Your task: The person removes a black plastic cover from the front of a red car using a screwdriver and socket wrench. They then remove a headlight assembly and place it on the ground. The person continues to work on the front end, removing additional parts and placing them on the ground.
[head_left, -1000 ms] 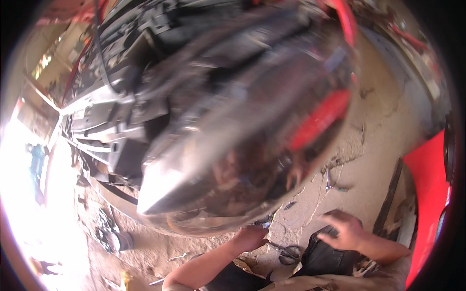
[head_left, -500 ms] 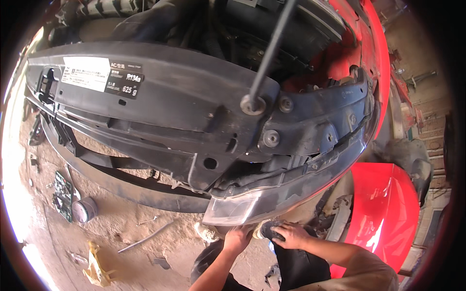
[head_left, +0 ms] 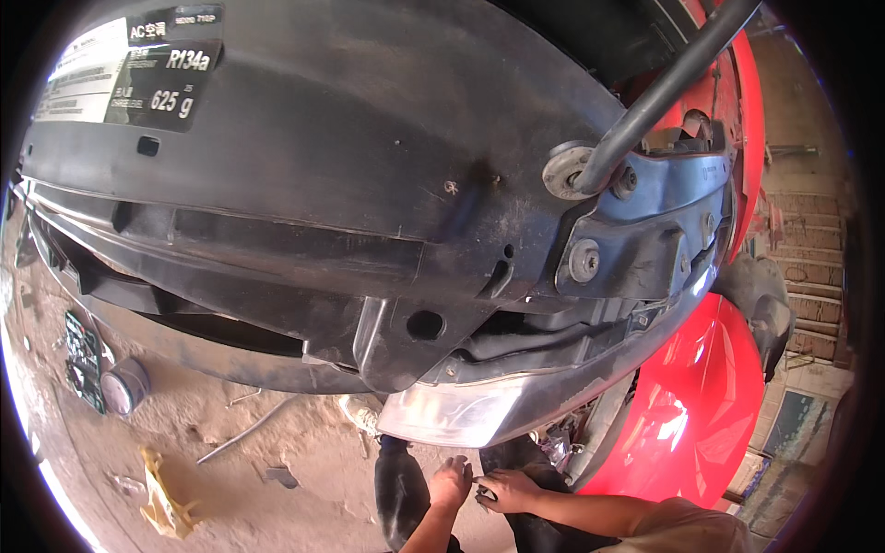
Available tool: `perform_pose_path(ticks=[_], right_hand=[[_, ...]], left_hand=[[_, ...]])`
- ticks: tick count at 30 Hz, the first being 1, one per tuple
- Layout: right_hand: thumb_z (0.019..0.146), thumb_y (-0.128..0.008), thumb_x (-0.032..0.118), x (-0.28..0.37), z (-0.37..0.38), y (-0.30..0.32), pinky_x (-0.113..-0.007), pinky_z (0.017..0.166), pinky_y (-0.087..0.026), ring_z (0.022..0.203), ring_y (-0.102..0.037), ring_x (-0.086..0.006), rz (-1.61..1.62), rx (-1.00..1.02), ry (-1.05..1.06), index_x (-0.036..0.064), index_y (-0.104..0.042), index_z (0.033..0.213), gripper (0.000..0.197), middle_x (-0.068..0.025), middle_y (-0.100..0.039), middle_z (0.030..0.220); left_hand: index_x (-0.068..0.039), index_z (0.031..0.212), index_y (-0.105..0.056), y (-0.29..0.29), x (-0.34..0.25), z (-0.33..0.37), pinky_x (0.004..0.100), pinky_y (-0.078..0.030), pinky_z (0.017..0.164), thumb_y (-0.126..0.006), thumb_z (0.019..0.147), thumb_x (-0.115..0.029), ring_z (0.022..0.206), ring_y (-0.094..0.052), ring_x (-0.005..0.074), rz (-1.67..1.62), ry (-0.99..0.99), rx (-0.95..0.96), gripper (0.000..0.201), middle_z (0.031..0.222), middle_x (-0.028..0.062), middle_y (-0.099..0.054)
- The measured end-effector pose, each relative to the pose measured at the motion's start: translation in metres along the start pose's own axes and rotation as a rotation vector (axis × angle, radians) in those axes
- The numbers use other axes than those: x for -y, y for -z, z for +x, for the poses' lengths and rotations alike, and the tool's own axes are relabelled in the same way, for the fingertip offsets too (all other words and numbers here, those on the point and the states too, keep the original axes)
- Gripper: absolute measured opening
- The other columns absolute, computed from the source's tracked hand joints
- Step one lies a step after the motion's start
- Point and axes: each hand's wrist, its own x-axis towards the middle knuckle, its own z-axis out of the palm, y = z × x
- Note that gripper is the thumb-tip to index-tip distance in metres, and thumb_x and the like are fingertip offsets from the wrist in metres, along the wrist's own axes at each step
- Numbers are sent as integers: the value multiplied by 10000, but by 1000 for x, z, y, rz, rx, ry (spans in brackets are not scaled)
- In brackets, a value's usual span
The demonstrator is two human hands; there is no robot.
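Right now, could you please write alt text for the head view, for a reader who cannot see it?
Two bare hands, left hand and right hand, meet below a car's headlight, beneath its black front panel. A red fender lies on the right, on dusty ground.

Black panel [head_left: 304, 184], dull and dust-streaked, fills most of view. On its upper left: black-and-white label [head_left: 129, 69]. Below the panel: clear, silvery headlight [head_left: 461, 415]. Right of the panel: glossy red fender [head_left: 691, 415]. Black rod [head_left: 664, 88] above the panel's right end, grey washer [head_left: 564, 170] at its foot. Under the panel: tan, dusty ground [head_left: 277, 461] with a yellow rag [head_left: 161, 493].
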Motion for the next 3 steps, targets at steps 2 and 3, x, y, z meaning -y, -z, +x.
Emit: perform_pose_path(ticks=[2, 3], right_hand=[[857, -688, 308, 3, 0, -1, -399, 788, -550, 880, -670, -310, 35, -36, 7, 65, -637, 1135, 373, -139, -685, 926], [857, -688, 308, 5, -3, 0, -399, 788, -550, 880, -670, -310, 42, -24, 17, 65, -637, 1135, 373, -139, -685, 926]], left_hand=[[-88, 1017, -653, -3, 0, 0, 460, -550, 735, -624, 900, -239, 837, -676, 378, -22, 20, -40, 194, 945, 159, -693], [-88, 1018, -654, 0, -2, -3, 461, -549, 740, -624, 898, -236, 841, -676, 379, -30, 41, -65, 193, 947, 161, -693]])
